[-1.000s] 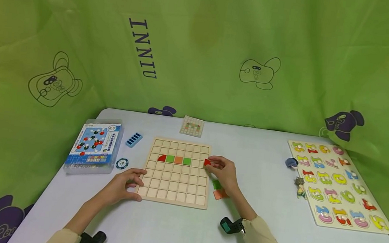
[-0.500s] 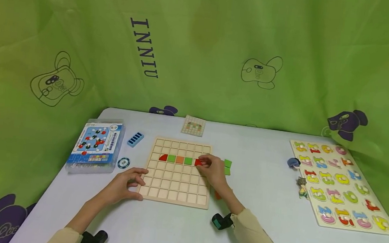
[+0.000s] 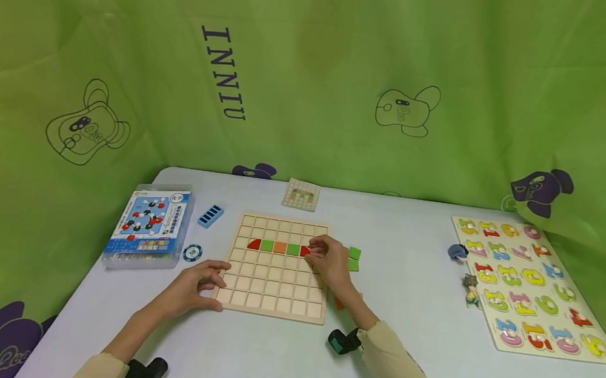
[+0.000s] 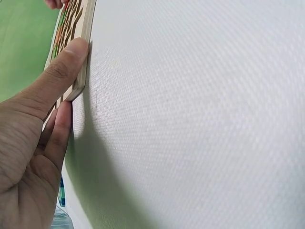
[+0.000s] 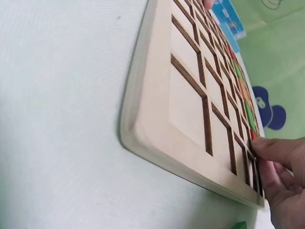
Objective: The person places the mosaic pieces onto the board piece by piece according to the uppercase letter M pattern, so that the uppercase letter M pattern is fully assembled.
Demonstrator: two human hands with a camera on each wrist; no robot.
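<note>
At far left, the head view gave the printed face of a plastic box [image 3: 146, 222], with a blue block [image 3: 210, 216] and a round chip [image 3: 192, 253] near it. The left hand [image 3: 189, 290] gripped the near left corner of the wooden board [image 3: 274, 316]; its own wrist view added the thumb on the near edge and fingers at the left side. Across the board, the head view showed a row: a curved red tile [image 3: 255, 244], a green one, an orange one, another green, then the right-hand red tile [image 3: 305, 251]. Behind the board lay a patterned card [image 3: 300, 195].

The right hand [image 3: 330, 268] pinched that last red tile by its right end, in line with the row. The right wrist view showed the thumb touching it and the grid's dark grooves, unclear from above. Beyond the board's right edge lay loose green tiles [image 3: 354, 259]; farther right, only the head view showed two small figures and a number puzzle [image 3: 537, 290].
</note>
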